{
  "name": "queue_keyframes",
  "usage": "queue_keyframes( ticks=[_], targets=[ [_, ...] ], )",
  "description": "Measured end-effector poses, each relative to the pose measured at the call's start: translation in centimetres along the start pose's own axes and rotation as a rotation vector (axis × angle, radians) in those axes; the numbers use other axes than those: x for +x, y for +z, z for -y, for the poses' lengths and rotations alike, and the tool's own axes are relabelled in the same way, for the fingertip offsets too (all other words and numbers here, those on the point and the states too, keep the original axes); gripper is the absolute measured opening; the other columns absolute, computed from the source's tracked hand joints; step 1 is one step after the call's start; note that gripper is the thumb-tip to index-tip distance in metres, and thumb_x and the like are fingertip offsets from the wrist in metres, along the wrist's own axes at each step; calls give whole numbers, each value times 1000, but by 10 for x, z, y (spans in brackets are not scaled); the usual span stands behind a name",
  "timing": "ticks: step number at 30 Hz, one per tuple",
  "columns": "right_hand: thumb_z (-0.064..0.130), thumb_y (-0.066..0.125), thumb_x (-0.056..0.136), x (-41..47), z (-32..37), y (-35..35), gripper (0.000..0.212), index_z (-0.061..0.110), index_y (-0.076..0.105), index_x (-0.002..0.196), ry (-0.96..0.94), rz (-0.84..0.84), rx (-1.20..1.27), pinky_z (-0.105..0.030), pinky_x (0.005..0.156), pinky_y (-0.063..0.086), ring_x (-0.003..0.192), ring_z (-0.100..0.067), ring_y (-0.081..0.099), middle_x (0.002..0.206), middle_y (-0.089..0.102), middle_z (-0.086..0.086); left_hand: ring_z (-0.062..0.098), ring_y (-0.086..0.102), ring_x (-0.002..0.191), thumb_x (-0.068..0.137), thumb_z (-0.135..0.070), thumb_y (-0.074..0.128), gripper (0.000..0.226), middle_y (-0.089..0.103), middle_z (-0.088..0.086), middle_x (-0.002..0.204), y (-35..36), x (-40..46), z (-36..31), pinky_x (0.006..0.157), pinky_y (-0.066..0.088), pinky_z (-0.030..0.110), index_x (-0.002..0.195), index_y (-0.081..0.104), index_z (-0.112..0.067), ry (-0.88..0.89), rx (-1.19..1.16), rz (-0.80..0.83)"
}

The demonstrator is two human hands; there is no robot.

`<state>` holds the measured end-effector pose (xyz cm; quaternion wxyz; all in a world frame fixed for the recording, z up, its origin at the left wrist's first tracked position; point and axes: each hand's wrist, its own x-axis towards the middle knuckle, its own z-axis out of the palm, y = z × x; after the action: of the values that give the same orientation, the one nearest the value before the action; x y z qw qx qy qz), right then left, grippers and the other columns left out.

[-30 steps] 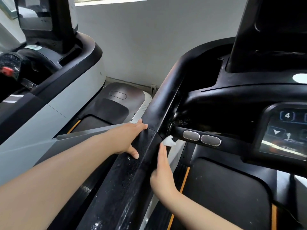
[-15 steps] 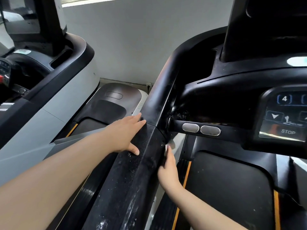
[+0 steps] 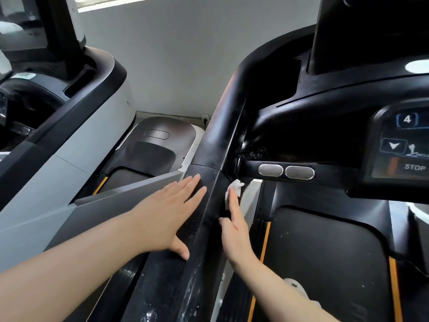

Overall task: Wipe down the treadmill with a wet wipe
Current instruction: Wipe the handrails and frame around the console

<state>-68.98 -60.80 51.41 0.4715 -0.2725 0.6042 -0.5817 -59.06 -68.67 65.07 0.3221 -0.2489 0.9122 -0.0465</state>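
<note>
From the head view I look down along the treadmill's black side handrail (image 3: pixel 209 173), which runs up the middle of the frame and is speckled with pale droplets or dust. My left hand (image 3: pixel 171 214) lies flat on the outer face of that rail, fingers straight and slightly spread, the thumb reaching down toward the near end; it holds nothing. My right hand (image 3: pixel 234 226) is on the other, inner side of the same rail, fingers straight and together, pressing a white wet wipe (image 3: pixel 234 187) against the rail's inner face. The wipe sits under and just past the fingertips (image 3: pixel 232 196), a crumpled corner sticking out beyond them. Just beyond those fingertips, slightly to the right, a short black crossbar carries two oval metal sensor pads (image 3: pixel 286 171) side by side, near the wipe but not touching it. Farther right of the right hand is the console panel (image 3: pixel 404 145), showing a "4" key, a down arrow and a "STOP" label. Below the right forearm lies the dark running belt (image 3: pixel 325 259) with an orange edge stripe (image 3: pixel 263 245). Well to the left of the left hand stands a second treadmill (image 3: pixel 76 145) with grey and white side panels, its own belt end visible beyond my left fingertips. A grey wall (image 3: pixel 181 61) closes the background.
</note>
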Motion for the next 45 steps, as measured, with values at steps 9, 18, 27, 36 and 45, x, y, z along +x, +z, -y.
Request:
queue_keyframes(
  ticks=[9, 18, 27, 36, 45],
  targets=[
    [36, 23, 103, 26, -16, -11, 43, 21, 43, 139, 169, -71, -57, -18, 96, 30, 122, -13, 44, 121, 49, 9, 24, -10, 145, 71, -65, 63, 125, -24, 16, 154, -3, 7, -6, 116, -4, 28, 146, -20, -8, -2, 53, 69],
    [32, 24, 103, 16, -4, -7, 51, 31, 5, 150, -74, -11, -248, -9, 99, 18, 140, -9, 24, 146, 29, 15, 24, -10, 145, 69, -67, 63, 128, -25, 15, 153, 2, 7, -1, 116, -3, 27, 146, -21, -9, 21, 17, 52],
    [51, 11, 90, 13, 32, 20, 64, 21, 1, 146, -397, 56, -422, -17, 115, -4, 139, 5, -13, 153, -6, 9, 23, -3, 146, 64, -65, 69, 127, -8, 13, 157, 2, 9, 0, 115, -2, 25, 149, -6, -9, 40, -26, 2],
    [44, 17, 94, -35, -1, 18, 55, 37, -14, 138, -293, 82, -427, -2, 105, -5, 133, 18, -17, 146, -18, 27, 22, -12, 145, 68, -65, 66, 128, -23, 15, 154, 4, 7, 3, 115, -5, 26, 147, -18, -8, 40, -34, 4],
    [33, 22, 103, 22, 14, 12, 55, 24, -3, 151, -123, -69, -254, -14, 106, 5, 140, 4, -2, 158, -4, 12, 24, 0, 145, 70, -64, 66, 124, -15, 15, 156, -6, 2, -4, 112, 5, 24, 149, -10, -7, 36, 7, 16]
  ],
)
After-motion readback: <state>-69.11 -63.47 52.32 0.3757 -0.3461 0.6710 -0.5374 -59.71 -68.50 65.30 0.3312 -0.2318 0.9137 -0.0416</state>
